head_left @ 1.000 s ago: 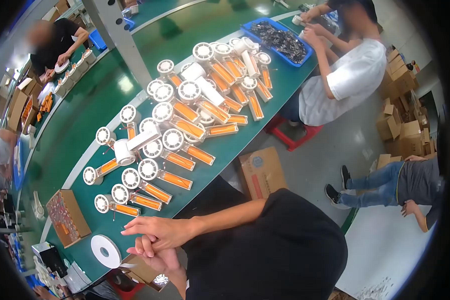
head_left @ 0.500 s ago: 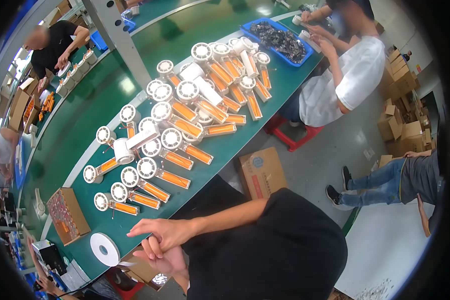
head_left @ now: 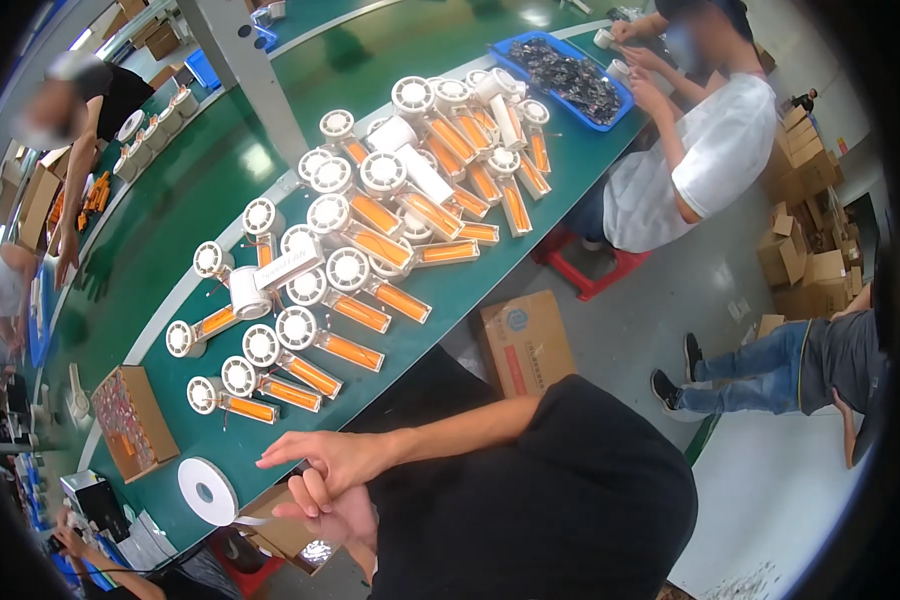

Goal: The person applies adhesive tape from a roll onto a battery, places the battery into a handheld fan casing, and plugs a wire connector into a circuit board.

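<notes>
My right hand [head_left: 345, 465] lies over my left hand [head_left: 345, 520], one finger stretched out to the left and the others curled down against the left hand. Whatever is between them is too small to make out. A strip of white tape [head_left: 255, 520] runs from the white roll [head_left: 207, 491] on the table's near edge to the fingertips of my left hand, which are pressed together on it. Beyond the roll, many white round fan units with orange inserts [head_left: 348, 352] lie across the green table.
An open carton of small parts [head_left: 135, 425] stands at the left. A blue tray of dark parts [head_left: 565, 80] is at the back right. A person in white [head_left: 690, 150] sits beside it, holding a white part. Another person's arm [head_left: 73, 190] reaches across at the left.
The person at the upper left has leaned forward, an arm now stretched down. My hands keep almost the same pose. The whole view has shifted slightly.
</notes>
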